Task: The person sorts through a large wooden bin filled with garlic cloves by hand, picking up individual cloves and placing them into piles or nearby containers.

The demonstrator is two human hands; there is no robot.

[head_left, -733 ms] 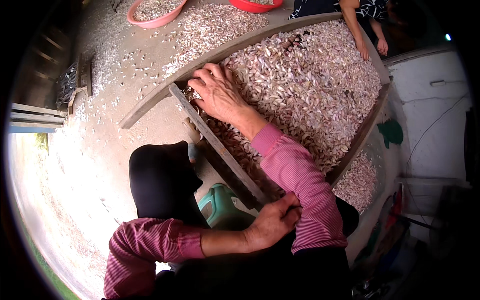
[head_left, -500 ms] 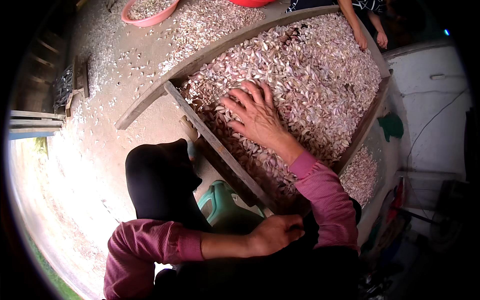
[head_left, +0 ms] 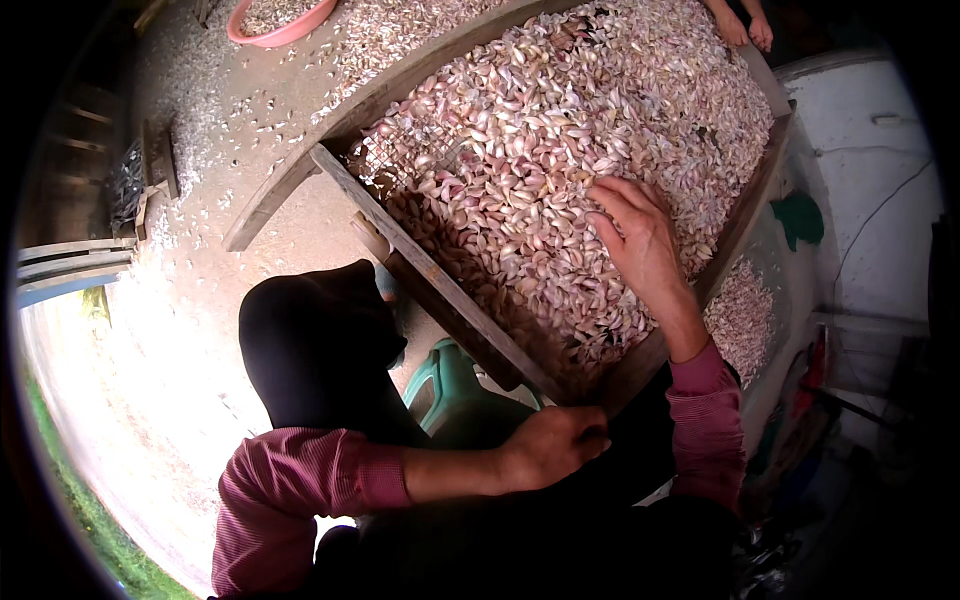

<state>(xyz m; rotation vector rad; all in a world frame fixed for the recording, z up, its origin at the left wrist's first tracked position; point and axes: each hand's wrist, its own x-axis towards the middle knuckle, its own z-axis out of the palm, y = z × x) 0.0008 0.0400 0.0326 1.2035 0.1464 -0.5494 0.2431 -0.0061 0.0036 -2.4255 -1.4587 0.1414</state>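
At centre frame, a wooden-framed sieve tray (head_left: 440,275) heaped with garlic cloves (head_left: 560,130) runs lengthwise from lower centre to upper right. The right hand (head_left: 640,240) lies open, fingers spread, on the cloves; the left hand (head_left: 550,445) is closed at the tray's near corner.

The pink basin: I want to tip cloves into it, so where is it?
In the head view the pink basin sits at the top left edge on the littered ground, beyond the far left corner of the wooden sieve frame.

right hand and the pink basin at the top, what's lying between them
Head view: garlic cloves heaped in the wooden sieve tray, then husk-strewn floor, between the right hand and pink basin.
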